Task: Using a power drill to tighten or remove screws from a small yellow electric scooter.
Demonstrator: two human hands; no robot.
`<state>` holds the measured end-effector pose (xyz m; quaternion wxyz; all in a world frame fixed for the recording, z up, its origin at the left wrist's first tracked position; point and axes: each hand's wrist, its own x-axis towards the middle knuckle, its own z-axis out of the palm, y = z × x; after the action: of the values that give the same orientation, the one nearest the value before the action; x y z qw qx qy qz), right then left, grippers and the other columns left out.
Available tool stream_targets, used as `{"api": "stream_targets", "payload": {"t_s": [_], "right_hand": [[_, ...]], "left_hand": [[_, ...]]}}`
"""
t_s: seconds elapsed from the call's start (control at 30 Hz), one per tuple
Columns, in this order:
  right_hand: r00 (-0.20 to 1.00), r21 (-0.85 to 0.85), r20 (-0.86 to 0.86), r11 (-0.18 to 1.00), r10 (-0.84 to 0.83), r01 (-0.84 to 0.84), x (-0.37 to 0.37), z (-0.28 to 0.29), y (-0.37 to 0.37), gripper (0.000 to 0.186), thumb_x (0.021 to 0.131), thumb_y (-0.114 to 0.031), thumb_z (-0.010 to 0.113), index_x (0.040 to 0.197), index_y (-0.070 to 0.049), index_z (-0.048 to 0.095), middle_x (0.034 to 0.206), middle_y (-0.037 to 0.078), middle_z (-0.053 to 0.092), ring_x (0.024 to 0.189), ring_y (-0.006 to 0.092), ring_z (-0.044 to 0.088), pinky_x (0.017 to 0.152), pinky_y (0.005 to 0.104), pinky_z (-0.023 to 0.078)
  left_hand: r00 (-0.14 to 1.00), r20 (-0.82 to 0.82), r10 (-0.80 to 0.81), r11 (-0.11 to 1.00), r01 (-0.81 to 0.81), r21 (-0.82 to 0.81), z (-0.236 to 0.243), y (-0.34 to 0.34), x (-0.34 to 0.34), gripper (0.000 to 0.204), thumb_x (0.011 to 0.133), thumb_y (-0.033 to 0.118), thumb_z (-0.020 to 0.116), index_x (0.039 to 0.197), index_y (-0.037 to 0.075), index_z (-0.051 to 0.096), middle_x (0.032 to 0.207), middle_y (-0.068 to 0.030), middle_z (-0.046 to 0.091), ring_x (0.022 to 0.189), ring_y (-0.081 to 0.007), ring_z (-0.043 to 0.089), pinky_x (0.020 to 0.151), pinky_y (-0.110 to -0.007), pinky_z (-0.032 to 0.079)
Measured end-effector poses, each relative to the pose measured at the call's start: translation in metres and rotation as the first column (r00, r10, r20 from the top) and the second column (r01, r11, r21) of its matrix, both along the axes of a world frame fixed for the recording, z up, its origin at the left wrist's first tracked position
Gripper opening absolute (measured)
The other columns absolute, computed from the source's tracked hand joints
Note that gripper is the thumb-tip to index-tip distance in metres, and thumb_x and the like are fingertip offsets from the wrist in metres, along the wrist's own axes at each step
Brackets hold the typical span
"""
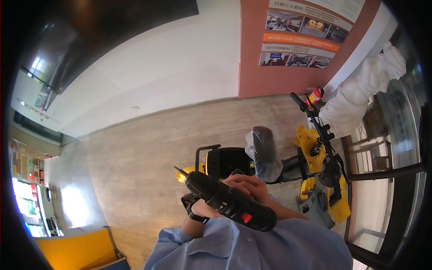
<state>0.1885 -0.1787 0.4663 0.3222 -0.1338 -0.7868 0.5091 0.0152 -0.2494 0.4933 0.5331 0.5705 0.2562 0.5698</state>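
A black cordless drill [238, 208] with a red switch lies slantwise in front of my chest. Its bit [181, 171] points to the far left. My left hand [204, 209], with a dark band at the wrist, is closed against the drill's near side. Curled fingers of my right hand [249, 185] show along the drill's far side. The drill's body covers its grip and parts of both hands. Just beyond my hands stands a yellow and black electric two-wheeler, its seat [265, 150] wrapped in clear plastic. Neither hand visibly touches it.
The two-wheeler's handlebar [318, 119] reaches toward a red fire extinguisher [315, 95] and a white statue [360, 92]. Yellow panels [339, 207] sit by the glass doors at right. A yellow board [76, 247] stands at lower left. A large dark screen [103, 36] hangs on the wall.
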Motion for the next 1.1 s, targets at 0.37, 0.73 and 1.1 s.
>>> {"api": "stream_targets", "payload": {"t_s": [0.37,0.73,1.1], "right_hand": [[1.000,-0.092,0.006,0.995,0.030,-0.029,0.008,0.010,-0.001,0.036,0.086,-0.015,0.077,0.120,-0.008,0.067,0.113,0.004,0.069,0.109,0.0209,0.070,0.090,0.0363,0.057],[0.992,-0.570,-0.040,0.813,0.118,-0.120,0.016,-0.024,-0.001,0.038,0.087,-0.012,0.077,0.123,-0.008,0.064,0.118,0.005,0.064,0.115,0.0172,0.063,0.101,0.0359,0.051],[0.980,-0.692,0.058,0.715,0.191,-0.098,0.020,-0.031,-0.008,0.044,0.101,-0.041,0.041,0.126,-0.008,0.058,0.125,0.009,0.061,0.125,0.0208,0.057,0.112,0.0386,0.042]], "left_hand": [[0.996,0.055,-0.064,0.988,0.056,0.142,0.021,0.020,0.008,0.073,0.073,0.051,0.090,0.122,0.005,0.061,0.142,-0.0256,0.051,0.125,-0.0346,0.056,0.103,-0.048,0.048],[0.998,0.040,-0.041,0.994,0.037,0.099,0.018,0.020,0.016,0.073,0.072,0.053,0.090,0.119,0.005,0.062,0.141,-0.0229,0.051,0.126,-0.0343,0.056,0.106,-0.050,0.045],[0.980,0.190,-0.068,0.992,0.046,0.119,0.012,0.019,0.023,0.067,0.077,0.046,0.088,0.117,-0.001,0.063,0.130,-0.0240,0.053,0.127,-0.0424,0.054,0.112,-0.058,0.038]]}}
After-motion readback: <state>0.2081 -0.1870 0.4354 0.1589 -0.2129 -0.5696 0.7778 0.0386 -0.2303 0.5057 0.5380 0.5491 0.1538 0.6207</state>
